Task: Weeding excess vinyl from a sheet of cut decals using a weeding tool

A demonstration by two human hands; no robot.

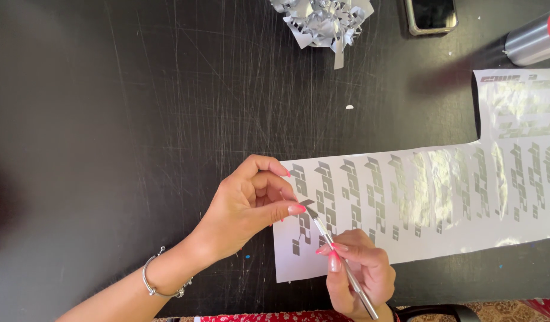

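We work over a wide, matt black tabletop [138, 107] crossed with fine pale scratches. Across its right half lies a long white backing sheet [430, 244] carrying rows of blocky silver-grey vinyl decals [370, 197], glossy where light strikes them. At the far edge sit a crumpled heap of shiny silver vinyl offcuts [322, 21], a dark phone [431, 15] and a brushed metal cylinder [531, 42]. Our left hand [245, 206] rests at the sheet's near-left end, thumb and forefinger pressed together, seemingly pinching a sliver of vinyl, though that is too small to confirm. Our right hand [361, 271] grips a slim metal weeding tool [340, 259] like a pen, its tip touching the decals beside the left thumb. We judge a shallow tool angle and slow, low peeling best, so thin letter strokes stay seated.
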